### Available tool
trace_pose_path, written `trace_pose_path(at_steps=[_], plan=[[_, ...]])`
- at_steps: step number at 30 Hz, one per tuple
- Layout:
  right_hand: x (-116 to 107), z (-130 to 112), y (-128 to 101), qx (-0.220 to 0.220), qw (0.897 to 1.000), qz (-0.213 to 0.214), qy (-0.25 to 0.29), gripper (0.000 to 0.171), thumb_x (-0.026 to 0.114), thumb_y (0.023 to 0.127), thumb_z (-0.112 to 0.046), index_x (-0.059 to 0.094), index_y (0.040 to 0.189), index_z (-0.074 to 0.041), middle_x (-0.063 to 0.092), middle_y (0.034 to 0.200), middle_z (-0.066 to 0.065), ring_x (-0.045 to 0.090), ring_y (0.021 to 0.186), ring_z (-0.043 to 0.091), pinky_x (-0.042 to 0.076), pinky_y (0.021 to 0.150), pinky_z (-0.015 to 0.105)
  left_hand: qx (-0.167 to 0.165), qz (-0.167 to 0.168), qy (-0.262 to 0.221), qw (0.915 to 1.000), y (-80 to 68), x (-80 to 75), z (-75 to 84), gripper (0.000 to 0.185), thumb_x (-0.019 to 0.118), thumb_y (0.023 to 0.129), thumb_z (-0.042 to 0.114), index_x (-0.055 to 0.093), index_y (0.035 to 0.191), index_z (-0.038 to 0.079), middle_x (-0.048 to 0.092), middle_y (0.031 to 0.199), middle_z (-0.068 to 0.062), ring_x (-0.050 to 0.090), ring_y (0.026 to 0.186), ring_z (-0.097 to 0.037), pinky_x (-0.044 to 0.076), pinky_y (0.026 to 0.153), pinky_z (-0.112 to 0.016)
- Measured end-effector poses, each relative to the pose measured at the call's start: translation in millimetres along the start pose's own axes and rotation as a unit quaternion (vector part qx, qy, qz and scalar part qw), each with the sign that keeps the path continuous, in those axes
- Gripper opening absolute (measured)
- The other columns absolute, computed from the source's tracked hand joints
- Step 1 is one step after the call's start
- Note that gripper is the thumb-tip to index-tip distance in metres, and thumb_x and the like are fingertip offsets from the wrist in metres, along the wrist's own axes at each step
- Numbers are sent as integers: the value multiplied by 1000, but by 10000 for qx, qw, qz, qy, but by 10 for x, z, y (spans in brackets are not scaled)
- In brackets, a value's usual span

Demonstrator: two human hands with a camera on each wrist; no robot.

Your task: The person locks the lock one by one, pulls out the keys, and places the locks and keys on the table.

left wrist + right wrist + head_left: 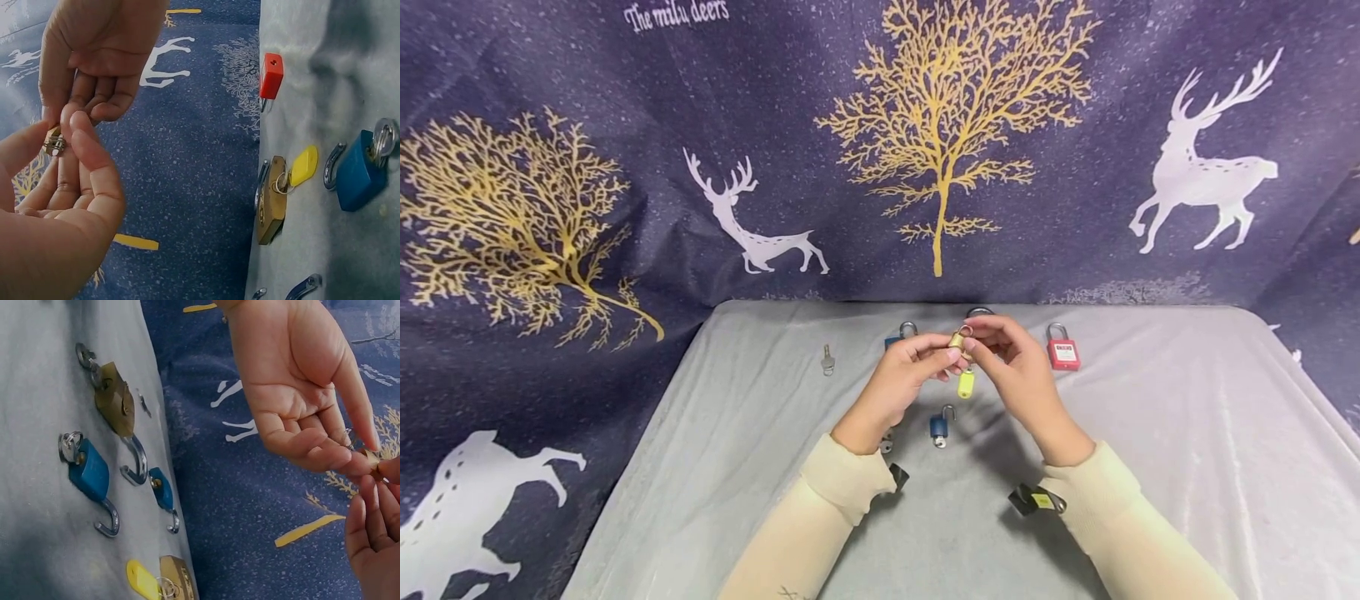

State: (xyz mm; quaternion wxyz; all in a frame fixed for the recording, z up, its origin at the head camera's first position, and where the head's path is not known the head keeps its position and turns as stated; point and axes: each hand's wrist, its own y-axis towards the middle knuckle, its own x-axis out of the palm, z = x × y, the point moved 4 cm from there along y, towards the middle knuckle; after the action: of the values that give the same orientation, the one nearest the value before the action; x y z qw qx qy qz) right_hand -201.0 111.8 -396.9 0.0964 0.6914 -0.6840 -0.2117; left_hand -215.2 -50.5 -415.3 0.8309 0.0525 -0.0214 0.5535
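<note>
Both hands meet above the far part of the grey table, around a small brass padlock. My left hand pinches it between thumb and fingers. From the other side my right hand holds it by thumb and fingertips, at the looped end. In the left wrist view, silvery parts show on the face of the brass padlock. In the right wrist view, fingers cover most of it. Below the hands lies a yellow tag, joined by a ring to a larger brass padlock.
A red padlock stands at the right, and a loose key lies at the left. Nearer is a blue padlock with its shackle raised. An open brass padlock has keys in it. A patterned dark curtain hangs behind.
</note>
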Motion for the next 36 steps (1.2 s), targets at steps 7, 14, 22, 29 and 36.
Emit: trace_pose_path(at_steps=[7,14,22,29,36], plan=[[-5,6,5,120,9993,67,339,27,67,96,-5,65,122,1,70,104,-2,66,94,3,54,81,15,-101,164,-80,9998,-10,20,-1,25,64,97,9,65,115,-10,75,86,4,71,83,-12,55,74,-25],[17,10,-1,104,9989,75,461,29,67,96,-6,63,123,4,71,103,-7,67,94,5,55,81,16,-59,334,-145,9993,-7,-1,-10,23,66,96,6,66,111,-11,75,82,5,71,77,-11,55,72,-27],[27,23,-8,126,9998,16,168,31,69,95,-6,65,126,-2,71,104,12,67,92,4,55,82,16,-1,400,-161,9991,-5,-7,-6,20,65,96,7,67,105,-10,73,77,8,69,74,-12,52,68,-25],[40,13,-19,125,9999,-42,69,32,70,95,-7,66,126,-5,70,102,17,66,92,3,54,85,15,34,444,-143,9989,-7,-2,-10,20,63,96,6,66,105,-12,72,74,10,68,70,-7,51,65,-24],[39,34,-18,146,9998,-12,112,32,70,94,-5,65,126,-2,69,101,12,66,91,3,54,82,15,75,426,-405,9982,-4,12,-10,24,62,96,1,63,109,-19,72,77,7,69,74,-8,57,69,-23]])
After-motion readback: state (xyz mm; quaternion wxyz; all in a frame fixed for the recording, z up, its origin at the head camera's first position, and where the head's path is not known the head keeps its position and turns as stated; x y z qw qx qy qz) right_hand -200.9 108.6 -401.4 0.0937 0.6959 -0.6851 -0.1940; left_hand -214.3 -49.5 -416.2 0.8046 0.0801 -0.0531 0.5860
